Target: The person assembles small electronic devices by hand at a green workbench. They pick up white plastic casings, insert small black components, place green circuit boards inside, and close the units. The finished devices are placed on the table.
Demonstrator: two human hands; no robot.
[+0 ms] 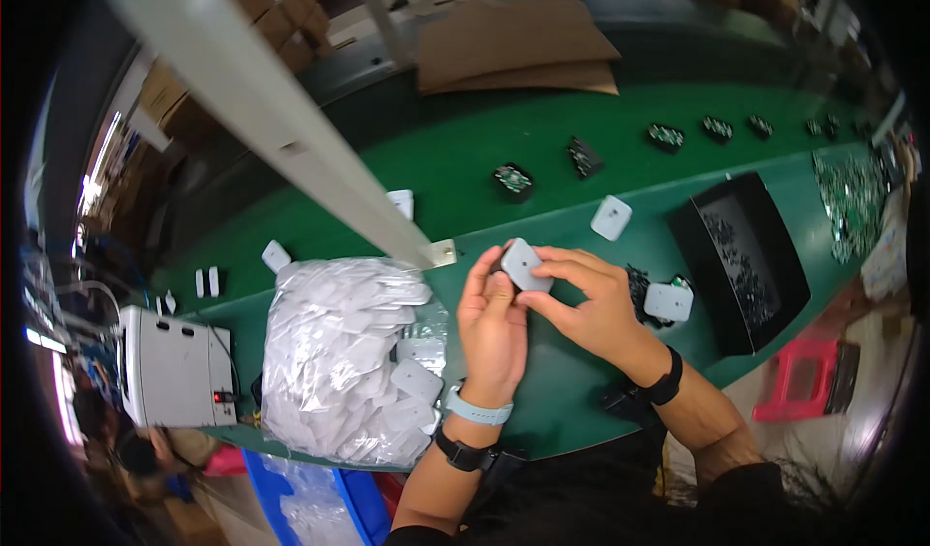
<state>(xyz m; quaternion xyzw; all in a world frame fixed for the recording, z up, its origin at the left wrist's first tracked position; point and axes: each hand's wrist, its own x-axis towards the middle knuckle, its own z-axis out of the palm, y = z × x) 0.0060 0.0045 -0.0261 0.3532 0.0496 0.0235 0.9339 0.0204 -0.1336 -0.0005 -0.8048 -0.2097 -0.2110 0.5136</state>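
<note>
Both hands meet over the green bench, holding one small device casing with a white rounded cover [524,263] and a dark edge at its left side. My left hand [492,338] grips it from the left, thumb against the near edge. From the right, my right hand [599,306] pinches it with thumb and forefinger. Most of its dark lower part is hidden by the fingers. Beside my right hand, a second white cover [668,302] rests on dark parts. Farther off lies another white cover [611,218]. A clear plastic bag [334,362] full of white covers is left of my left hand.
A black box [787,255] of small dark parts stands on the right, with green circuit boards [852,202] beyond. Black housings with boards [513,180] sit along the green belt [446,173]. A pale metal post [291,139] slants across. A white machine [174,367] stands left.
</note>
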